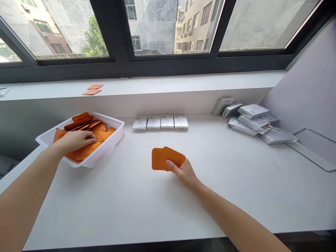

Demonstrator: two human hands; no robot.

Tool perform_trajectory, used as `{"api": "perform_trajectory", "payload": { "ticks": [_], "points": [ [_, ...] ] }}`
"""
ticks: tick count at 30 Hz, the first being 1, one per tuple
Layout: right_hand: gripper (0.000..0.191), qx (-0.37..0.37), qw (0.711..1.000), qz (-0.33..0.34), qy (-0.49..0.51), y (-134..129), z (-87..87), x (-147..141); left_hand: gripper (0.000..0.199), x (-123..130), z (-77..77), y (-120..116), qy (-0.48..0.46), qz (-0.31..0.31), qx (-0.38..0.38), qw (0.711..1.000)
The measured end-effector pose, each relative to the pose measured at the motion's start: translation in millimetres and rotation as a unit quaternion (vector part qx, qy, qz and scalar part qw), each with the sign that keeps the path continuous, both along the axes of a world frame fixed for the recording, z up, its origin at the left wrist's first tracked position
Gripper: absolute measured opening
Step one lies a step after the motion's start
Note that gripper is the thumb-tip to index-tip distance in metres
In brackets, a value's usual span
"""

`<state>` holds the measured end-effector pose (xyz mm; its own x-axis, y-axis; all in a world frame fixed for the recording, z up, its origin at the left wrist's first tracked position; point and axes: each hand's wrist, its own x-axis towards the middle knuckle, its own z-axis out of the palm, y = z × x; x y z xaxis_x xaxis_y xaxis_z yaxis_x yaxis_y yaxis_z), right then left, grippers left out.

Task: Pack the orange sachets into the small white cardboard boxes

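My left hand [76, 140] lies on a heap of flat orange packets [88, 140] inside a white plastic tray [105, 141], its fingers pressed into the pile. Whether those fingers grip a packet is hidden. My right hand [184, 172] is over the white counter [131, 196], pinching a pair of overlapping orange packets [166, 158] between thumb and fingers. Four small white-and-silver boxes [160, 123] stand in a tidy row beyond that hand, out of reach of its fingertips.
Several more silver-white boxes [253, 120] lie in a loose heap at the right. Two orange packets [92, 89] rest on the window sill. A thin metal frame [311, 148] leans at the far right, and a wall closes that side.
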<state>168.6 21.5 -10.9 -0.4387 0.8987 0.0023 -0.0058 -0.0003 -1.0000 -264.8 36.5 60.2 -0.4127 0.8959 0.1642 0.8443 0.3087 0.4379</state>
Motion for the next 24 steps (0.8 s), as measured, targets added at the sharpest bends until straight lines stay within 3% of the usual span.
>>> {"api": "perform_trajectory", "payload": {
  "ticks": [3,5,8,10,13,15,16,18,19,21,24],
  "points": [
    [0.026,0.033,0.999,0.0,-0.024,-2.8,0.8,0.2,0.023,-1.4,4.0,-2.2,0.13,-0.006,-0.087,0.988],
    [0.022,0.052,0.998,0.011,-0.034,-4.8,1.4,-0.5,0.023,-1.0,4.9,-3.9,0.198,0.017,-0.087,0.976],
    [0.019,0.058,0.997,0.037,-0.033,-6.5,0.9,-1.9,0.022,0.4,9.8,-7.4,0.172,0.083,-0.066,0.979],
    [0.02,0.046,0.998,0.035,-0.028,-6.1,0.2,-2.4,0.022,4.2,19.4,-9.8,0.143,0.144,-0.017,0.979],
    [0.023,0.017,0.999,0.029,-0.003,-4.4,1.5,-2.3,0.022,29.4,39.0,-12.5,0.1,0.181,0.165,0.964],
    [0.027,-0.007,0.999,0.024,0.025,-3.3,4.6,-2.3,0.021,68.5,46.1,-13.9,0.004,0.132,0.27,0.954],
    [0.03,-0.019,0.999,0.019,0.037,-2.8,6.5,-2.2,0.021,94.5,45.4,-14.8,-0.065,0.084,0.283,0.953],
    [0.033,-0.041,0.997,0.01,0.057,-2.1,10.3,-1.9,0.024,152.6,35.4,-16.7,-0.222,-0.079,0.194,0.952],
    [0.033,-0.048,0.997,0.006,0.067,-1.7,11.9,-1.6,0.028,180.4,27.5,-17.8,-0.254,-0.135,0.153,0.946],
    [0.034,-0.057,0.994,-0.005,0.091,-0.8,14.1,-0.5,0.03,223.7,11.1,-19.6,-0.293,-0.205,0.091,0.929],
    [0.034,-0.068,0.99,-0.038,0.118,1.0,15.1,1.5,0.031,246.7,-3.6,-21.2,-0.352,-0.253,0.054,0.9]
  ]
}}
